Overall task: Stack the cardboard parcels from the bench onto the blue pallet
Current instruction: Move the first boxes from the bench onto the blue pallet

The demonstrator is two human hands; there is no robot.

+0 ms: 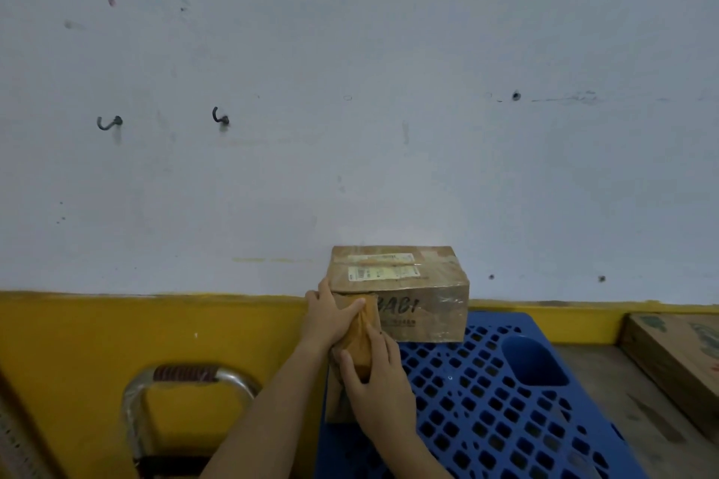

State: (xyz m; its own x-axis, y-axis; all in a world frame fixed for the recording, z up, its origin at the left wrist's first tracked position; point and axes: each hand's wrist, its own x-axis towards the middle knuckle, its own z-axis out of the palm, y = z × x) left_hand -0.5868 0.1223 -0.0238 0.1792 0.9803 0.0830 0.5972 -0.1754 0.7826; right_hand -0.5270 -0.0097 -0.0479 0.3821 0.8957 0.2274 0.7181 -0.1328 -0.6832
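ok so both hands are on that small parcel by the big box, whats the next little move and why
Probably lower the small parcel flat onto the pallet beside the big box, then let go. Both the left hand and right hand grip it at the pallet's left edge, and it looks tilted rather than settled.

The front side of the cardboard parcel (404, 296) on the blue pallet (505, 401) carries dark printed letters that read "BABI", their start hidden behind a hand (330, 317). A smaller line of print runs below them, too blurred to read. Two white shipping labels (383, 266) sit on the parcel's top, their text too small to make out.
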